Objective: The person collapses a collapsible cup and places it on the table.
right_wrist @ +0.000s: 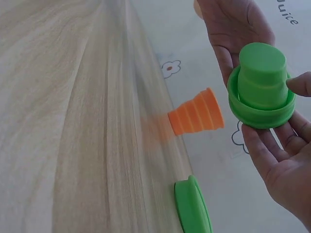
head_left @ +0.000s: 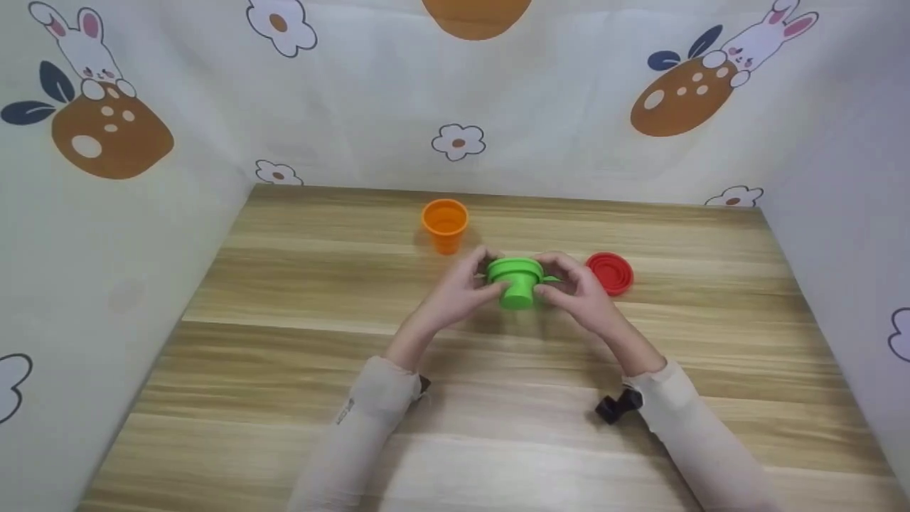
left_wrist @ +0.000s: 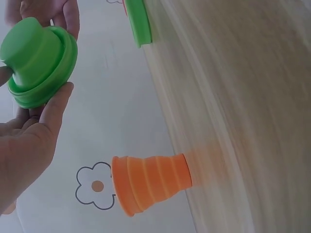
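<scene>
Pale backdrop printed with rabbits, oranges and flowers [head_left: 370,107] is rising behind the wood-grain desk [head_left: 284,370]; left hand [head_left: 458,290] and right hand [head_left: 579,295] are holding a bright green, stepped, plastic-looking cup [head_left: 517,281] above the desk, off the middle of its back edge; narrow end is pointing down and toward the person; both hands are pinching it from opposite sides, thumbs on the narrow section, fingers against the wide rim; orange ribbed, tapered, plastic-looking cup [head_left: 446,231] is standing mouth up near the back edge, left of its middle; red ringed plastic-looking disc [head_left: 609,274] is lying beyond the right hand, toward the back right corner; low green round plastic-looking piece [right_wrist: 192,204] is resting between those two.
</scene>
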Demonstrator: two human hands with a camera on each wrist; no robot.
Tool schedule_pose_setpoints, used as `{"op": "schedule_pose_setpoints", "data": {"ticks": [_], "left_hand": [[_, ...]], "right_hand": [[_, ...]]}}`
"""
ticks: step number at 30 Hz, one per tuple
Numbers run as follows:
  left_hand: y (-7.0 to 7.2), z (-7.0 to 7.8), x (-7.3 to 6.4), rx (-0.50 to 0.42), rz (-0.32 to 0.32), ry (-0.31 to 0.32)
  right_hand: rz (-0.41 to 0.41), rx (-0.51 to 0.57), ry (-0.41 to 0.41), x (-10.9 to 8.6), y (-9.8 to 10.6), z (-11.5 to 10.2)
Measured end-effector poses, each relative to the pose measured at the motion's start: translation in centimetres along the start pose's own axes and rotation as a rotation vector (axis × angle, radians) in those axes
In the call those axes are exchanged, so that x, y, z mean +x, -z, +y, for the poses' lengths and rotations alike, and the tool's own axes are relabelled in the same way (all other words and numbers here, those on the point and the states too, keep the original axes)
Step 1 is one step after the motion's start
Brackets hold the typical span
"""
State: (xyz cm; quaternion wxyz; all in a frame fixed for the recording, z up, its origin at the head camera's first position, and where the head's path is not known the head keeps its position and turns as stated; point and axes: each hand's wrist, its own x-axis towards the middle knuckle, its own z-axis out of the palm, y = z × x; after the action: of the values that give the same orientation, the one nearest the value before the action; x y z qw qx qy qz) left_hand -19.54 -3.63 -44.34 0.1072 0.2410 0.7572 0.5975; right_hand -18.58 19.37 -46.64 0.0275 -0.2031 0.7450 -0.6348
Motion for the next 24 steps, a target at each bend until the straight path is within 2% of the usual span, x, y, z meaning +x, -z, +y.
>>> {"op": "schedule_pose_setpoints", "data": {"ticks": [13, 17, 24], "left_hand": [[0.08, -0.04, -0.04, 0.045, -0.06, -0.004], [-0.06, 0.01, 0.06, 0.077, -0.059, -0.01], [-0.22, 0.11, 0.02, 0.061, -0.057, 0.031]], "right_hand": [[-0.06, 0.049, 0.04, -0.2, 0.11, 0.15], [-0.08, 0.054, 0.06, -0.25, 0.02, 0.25], [-0.078, 0.069, 0.034, -0.26, -0.19, -0.09]]}}
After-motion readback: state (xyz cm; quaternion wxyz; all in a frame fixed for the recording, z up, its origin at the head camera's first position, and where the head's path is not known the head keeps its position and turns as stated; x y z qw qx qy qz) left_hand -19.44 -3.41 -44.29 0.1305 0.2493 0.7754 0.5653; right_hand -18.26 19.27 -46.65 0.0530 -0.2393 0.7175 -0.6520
